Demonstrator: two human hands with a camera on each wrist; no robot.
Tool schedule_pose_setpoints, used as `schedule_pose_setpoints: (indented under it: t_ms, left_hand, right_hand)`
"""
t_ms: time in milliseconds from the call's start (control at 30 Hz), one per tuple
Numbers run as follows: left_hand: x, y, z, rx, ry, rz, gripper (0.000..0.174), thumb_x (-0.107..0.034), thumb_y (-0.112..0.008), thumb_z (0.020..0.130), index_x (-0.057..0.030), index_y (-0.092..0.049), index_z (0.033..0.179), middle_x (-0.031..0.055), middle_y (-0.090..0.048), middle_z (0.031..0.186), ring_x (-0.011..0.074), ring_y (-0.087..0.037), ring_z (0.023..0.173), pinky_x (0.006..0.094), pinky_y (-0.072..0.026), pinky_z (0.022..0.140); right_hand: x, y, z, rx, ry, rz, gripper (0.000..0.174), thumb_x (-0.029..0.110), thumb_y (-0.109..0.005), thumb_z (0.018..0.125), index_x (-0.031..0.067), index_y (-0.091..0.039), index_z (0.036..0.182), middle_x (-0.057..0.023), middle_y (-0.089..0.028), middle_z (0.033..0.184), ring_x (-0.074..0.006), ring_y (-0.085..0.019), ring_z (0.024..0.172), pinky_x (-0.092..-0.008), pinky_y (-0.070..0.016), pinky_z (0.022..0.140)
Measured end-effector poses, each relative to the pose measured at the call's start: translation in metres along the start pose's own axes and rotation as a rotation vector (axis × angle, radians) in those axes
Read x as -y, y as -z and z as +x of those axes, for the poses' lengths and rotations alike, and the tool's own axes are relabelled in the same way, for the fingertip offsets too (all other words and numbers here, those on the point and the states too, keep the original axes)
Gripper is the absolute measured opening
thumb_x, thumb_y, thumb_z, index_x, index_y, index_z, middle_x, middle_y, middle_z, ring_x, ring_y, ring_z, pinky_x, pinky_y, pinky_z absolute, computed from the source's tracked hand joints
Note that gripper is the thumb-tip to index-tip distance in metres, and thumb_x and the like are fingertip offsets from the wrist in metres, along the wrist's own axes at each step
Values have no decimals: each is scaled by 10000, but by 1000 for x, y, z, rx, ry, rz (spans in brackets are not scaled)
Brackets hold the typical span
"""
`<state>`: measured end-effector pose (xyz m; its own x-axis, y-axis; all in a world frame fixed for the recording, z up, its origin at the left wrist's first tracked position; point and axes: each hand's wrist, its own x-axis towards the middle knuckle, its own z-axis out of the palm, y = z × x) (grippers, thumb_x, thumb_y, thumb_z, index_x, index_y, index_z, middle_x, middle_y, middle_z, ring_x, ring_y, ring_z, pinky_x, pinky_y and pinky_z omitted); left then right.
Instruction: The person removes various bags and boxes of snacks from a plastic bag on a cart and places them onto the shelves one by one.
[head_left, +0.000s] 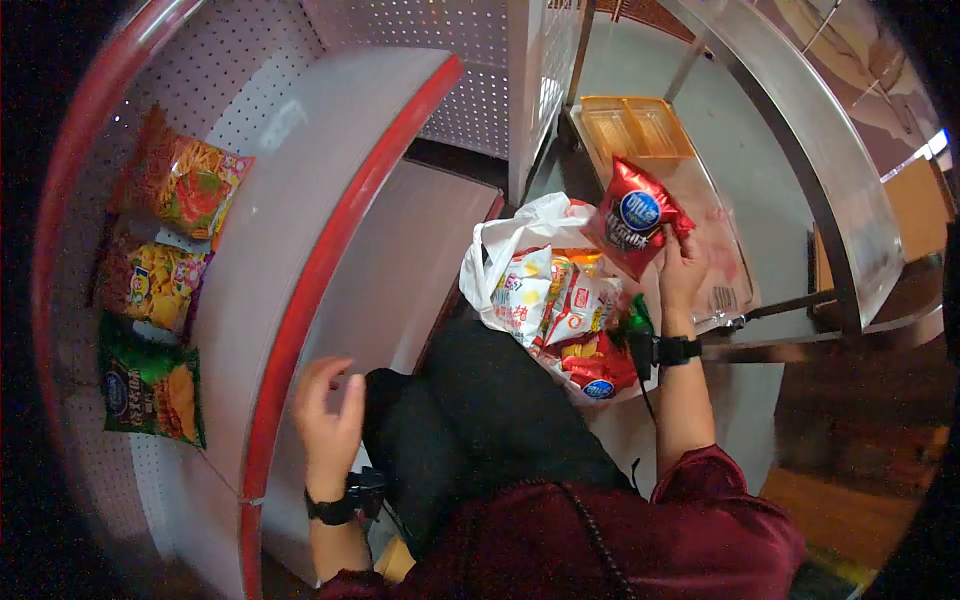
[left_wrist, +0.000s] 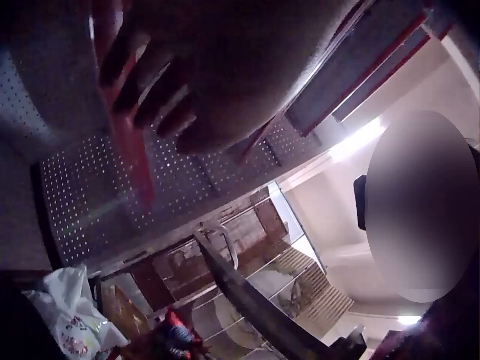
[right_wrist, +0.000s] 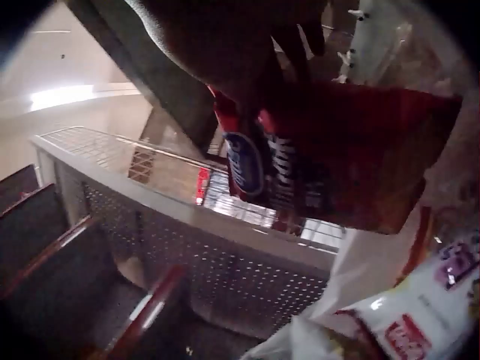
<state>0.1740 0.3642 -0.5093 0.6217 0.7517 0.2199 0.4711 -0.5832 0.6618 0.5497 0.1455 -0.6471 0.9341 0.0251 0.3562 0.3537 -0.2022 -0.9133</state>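
Note:
A red snack bag [head_left: 633, 215] with a blue oval label hangs from my right hand [head_left: 684, 268], which pinches it by one edge. It is held above a white plastic bag [head_left: 487, 262] full of other snack packets [head_left: 580, 305]. In the right wrist view the same red snack bag [right_wrist: 345, 157] fills the space under the fingers. My left hand [head_left: 330, 415] is raised beside the shelf's red front edge, fingers loosely bent and holding nothing. The left wrist view shows that left hand [left_wrist: 225, 82] dark against the shelving.
Three snack bags stand on the left shelf [head_left: 300, 130]: a noodle-pictured one [head_left: 195, 185], a yellow one [head_left: 165, 285] and a green one [head_left: 152, 385]. A lower shelf [head_left: 400, 250] lies beyond my knees. An orange tray [head_left: 635, 127] sits behind the bag, with a metal-edged rack [head_left: 800, 130] at right.

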Motion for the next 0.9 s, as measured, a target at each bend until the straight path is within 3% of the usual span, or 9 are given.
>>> schedule_pose_setpoints:
  t_ms: [100,300,367,500,633,700,733,867,900]
  left_hand:
    - [-14,-23,2,132,124,-166,252,-82,-628,737,-17,-573,974,125,-558,976,239,-546,863,312,-444,747]
    - [-20,-52,12,206,-181,-95,749,-280,-729,670,7,-345,1246,200,-415,1243,344,-454,1110,387,-363,933]
    - [-27,-51,9,265,23,-320,805,-321,-760,627,7,-351,1237,200,-442,1215,329,-466,1104,378,-373,926]
    - [3,-33,-1,221,114,-456,836,-306,-791,588,3,-349,1226,182,-498,1162,274,-501,1083,351,-394,906]
    - [0,35,-19,-68,79,-541,815,-211,-822,548,3,-386,1203,127,-546,1103,210,-533,1025,342,-412,887]
    - [19,85,-36,-65,30,-257,696,-122,-821,551,17,-447,1122,79,-583,1010,197,-567,938,334,-452,841]
    - [28,98,-49,-234,249,-625,663,-137,-819,553,8,-468,1096,81,-577,1012,192,-566,927,323,-462,820]
    - [66,173,-93,-734,457,-685,547,-101,-733,654,-23,-456,1120,60,-556,1008,172,-554,890,313,-470,786]
    - [79,186,-101,-866,323,-707,488,-81,-689,695,-34,-453,1120,49,-554,1010,168,-553,890,306,-466,782]
  right_hand:
    - [60,-14,-11,118,-77,293,160,149,-618,798,-10,-624,819,-25,-582,661,-45,-475,617,-232,-394,548]
    - [154,-46,-69,746,-29,162,158,143,-612,780,-10,-621,743,-11,-519,578,-85,-459,531,-250,-360,503]
    - [162,-54,-88,798,231,183,152,113,-602,765,-11,-597,678,-32,-479,554,-105,-449,520,-253,-347,496]
    - [151,-73,-109,887,-77,464,139,60,-519,790,-44,-593,845,-67,-583,769,-126,-537,712,-251,-428,615]
    - [153,-74,-101,1116,-196,538,307,218,-408,913,-19,-575,1014,-102,-606,936,-170,-575,848,-290,-466,756]
    - [131,-79,-99,1102,-140,457,450,381,-358,924,-15,-543,1033,-115,-618,894,-183,-604,795,-265,-463,672]
    - [126,-80,-98,1078,-166,433,459,391,-355,923,-13,-552,1018,-115,-619,881,-180,-603,778,-265,-463,668]
    - [110,-84,-81,973,-195,432,513,448,-357,907,-18,-571,915,-117,-614,808,-172,-587,687,-272,-467,626]
    - [102,-86,-79,938,-205,448,520,454,-358,905,-20,-571,900,-118,-611,799,-172,-585,680,-271,-467,620]
